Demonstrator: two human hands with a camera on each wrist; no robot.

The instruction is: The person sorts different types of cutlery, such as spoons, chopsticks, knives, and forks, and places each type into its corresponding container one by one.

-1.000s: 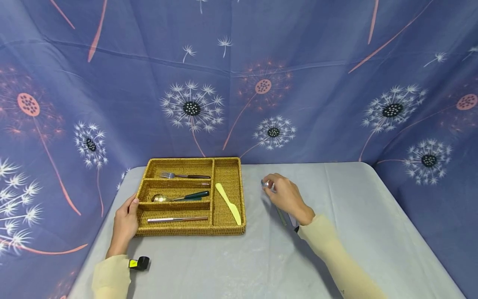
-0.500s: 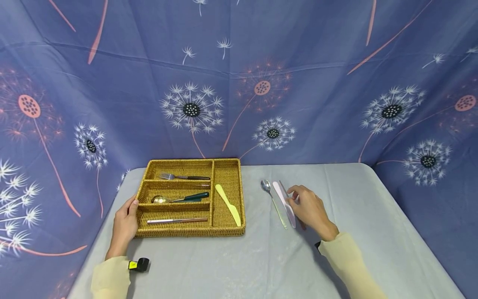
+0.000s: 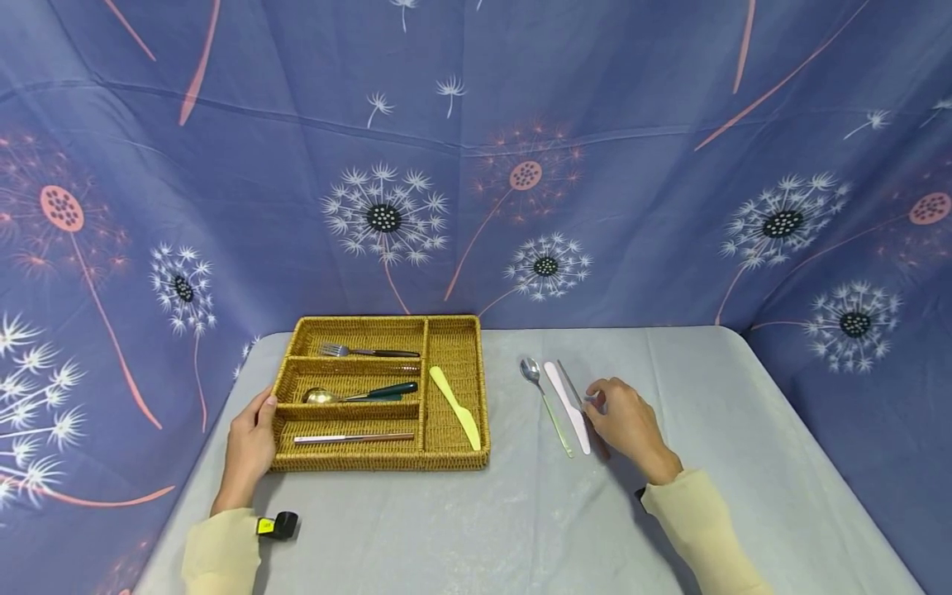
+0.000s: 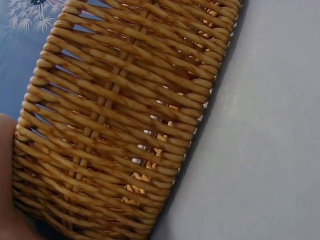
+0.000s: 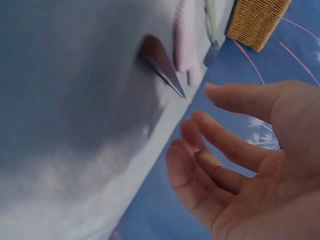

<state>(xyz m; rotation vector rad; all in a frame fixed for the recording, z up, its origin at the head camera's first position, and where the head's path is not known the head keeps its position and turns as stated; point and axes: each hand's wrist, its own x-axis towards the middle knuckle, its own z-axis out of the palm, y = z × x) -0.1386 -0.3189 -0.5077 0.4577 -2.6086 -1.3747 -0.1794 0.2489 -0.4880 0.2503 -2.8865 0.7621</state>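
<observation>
Your right hand [image 3: 628,423] hovered relaxed beside the cutlery at centre right.
Its fingers were loosely apart, holding nothing, just right of the steel knife [image 3: 574,390], pink knife [image 3: 567,406] and spoon [image 3: 541,395] on the grey surface [image 3: 521,512]. Your left hand [image 3: 249,446] rested against the wicker tray [image 3: 455,459], lower left.

Right hand [image 5: 250,165] fills the lower right of the frame, palm showing, fingers [image 5: 220,145] loosely spread and holding nothing. Up top on the grey counter [image 5: 75,100] there's a dark pointed knife [image 5: 160,62], a pale pink knife [image 5: 185,40] just beside it, and a corner of the wicker tray [image 5: 255,20] at the upper right.
</observation>
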